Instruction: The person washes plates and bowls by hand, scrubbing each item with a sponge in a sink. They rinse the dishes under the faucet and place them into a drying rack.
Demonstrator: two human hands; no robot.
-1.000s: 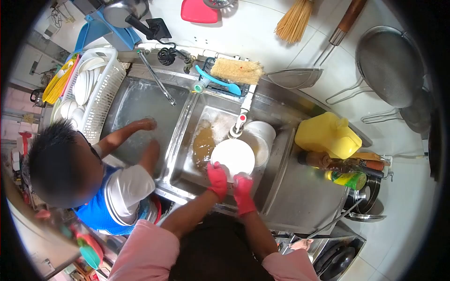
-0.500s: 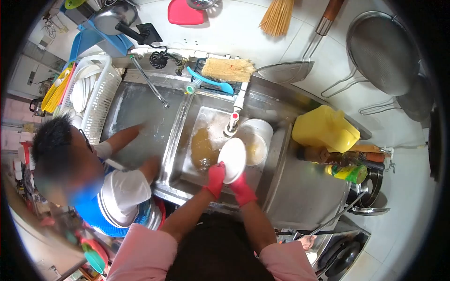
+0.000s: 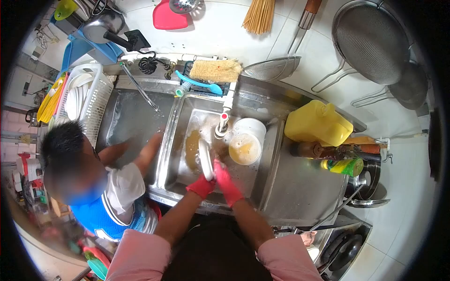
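Note:
My left hand (image 3: 201, 186), in a red rubber glove, grips the lower end of a white plate (image 3: 206, 160) over the sink basin. The plate is tilted nearly edge-on to the camera. On its right side, my right hand (image 3: 227, 183) in a matching glove has its slightly blurred fingers closed at the lower part of the plate. Just right of the plate, a white bowl (image 3: 244, 149) with cloudy yellowish liquid overlaps another white container (image 3: 251, 125). Above them stands a tap (image 3: 222, 125) with a red mark. Brownish water lies on the basin floor (image 3: 187, 175).
A person (image 3: 105, 182) at the left reaches into a second basin (image 3: 136, 105). Beyond is a white basket (image 3: 97, 89) of dishes. Right of the sink lie a yellow jug (image 3: 318, 122) and bottles (image 3: 344, 166). A blue spoon (image 3: 199, 85) and scrubbing pad (image 3: 215, 70) sit behind; strainers (image 3: 370, 42) hang on the wall.
The plate has moved left and turned from face-up to nearly edge-on. Both my hands went left with it. The other person's near arm has reached further into the left basin.

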